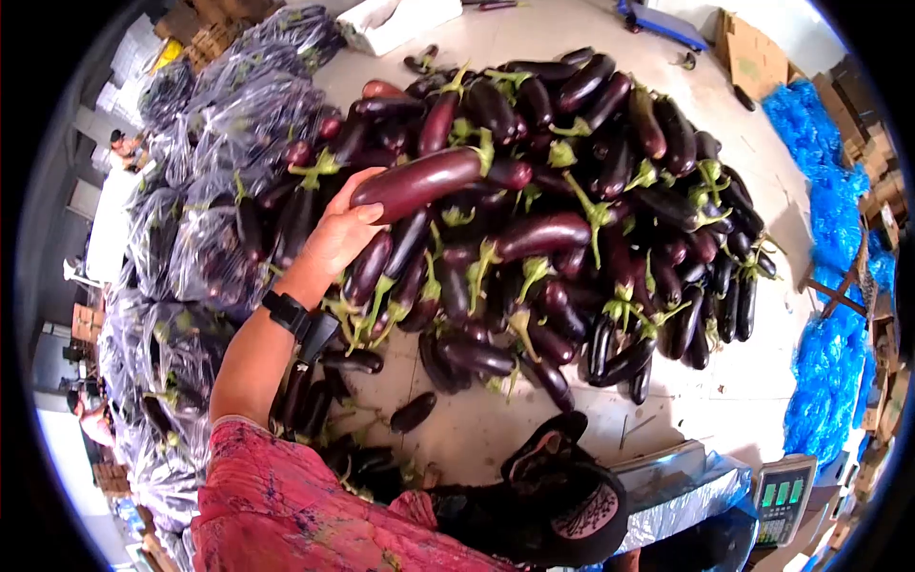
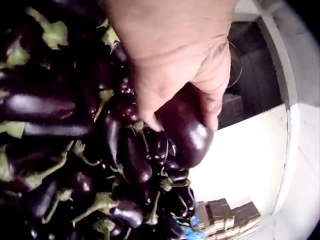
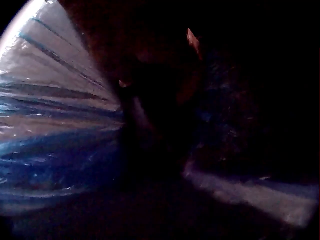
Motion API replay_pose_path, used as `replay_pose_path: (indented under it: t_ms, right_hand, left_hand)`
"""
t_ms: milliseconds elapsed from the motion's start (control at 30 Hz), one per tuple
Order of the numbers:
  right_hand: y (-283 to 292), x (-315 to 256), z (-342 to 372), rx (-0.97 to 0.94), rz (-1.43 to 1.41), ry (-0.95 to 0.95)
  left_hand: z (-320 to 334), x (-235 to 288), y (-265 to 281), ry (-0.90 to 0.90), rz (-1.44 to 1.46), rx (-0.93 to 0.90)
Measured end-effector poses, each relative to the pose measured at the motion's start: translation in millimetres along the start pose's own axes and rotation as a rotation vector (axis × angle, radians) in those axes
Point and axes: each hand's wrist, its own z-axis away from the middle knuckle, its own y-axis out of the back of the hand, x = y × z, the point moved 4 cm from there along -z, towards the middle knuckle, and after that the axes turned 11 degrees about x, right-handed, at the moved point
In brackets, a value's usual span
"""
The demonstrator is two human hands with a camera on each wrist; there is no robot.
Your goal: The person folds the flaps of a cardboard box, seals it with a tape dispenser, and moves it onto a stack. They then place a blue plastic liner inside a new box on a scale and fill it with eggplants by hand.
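Observation:
My left hand [image 1: 345,227] grips a long, glossy purple eggplant [image 1: 419,184] by its rounded end, with the green stem end pointing away to the right. In the left wrist view, thumb and fingers curl round the eggplant [image 2: 185,132]. It is held over a large heap of loose eggplants [image 1: 543,235] on the pale floor. The head view does not show my right hand. In the right wrist view the right hand [image 3: 145,45] is a dark brown shape beside shiny bluish plastic film [image 3: 55,120]; deep shadow hides its fingers.
Clear plastic bags [image 1: 243,133] packed with eggplants stand along the left. Blue plastic bundles [image 1: 824,372] and cardboard boxes line the right. A scale display [image 1: 783,496] with green digits stands at lower right. A single eggplant [image 1: 413,412] lies on the floor near the heap.

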Motion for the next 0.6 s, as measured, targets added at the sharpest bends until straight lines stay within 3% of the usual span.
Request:
replay_pose_path:
  t_ms: [200, 333, 467, 533, 600]
  right_hand:
    - [21, 66, 57, 0.016, 0.030, -0.040]
    - [30, 94, 83, 0.020, 0.048, -0.083]
    - [32, 99, 87, 0.022, 0.058, -0.093]
    - [29, 96, 82, 0.021, 0.063, -0.088]
    - [23, 88, 74, 0.023, 0.062, -0.080]
  left_hand:
    - [79, -20, 31, 0.461, -0.061, -0.219]
    - [134, -37, 76, 0.663, -0.838, -0.388]
    - [214, -61, 131, 1.216, -0.911, -0.395]
    - [248, -81, 148, 1.408, -1.232, -0.564]
    - [237, -108, 146, 1.230, -1.492, -1.018]
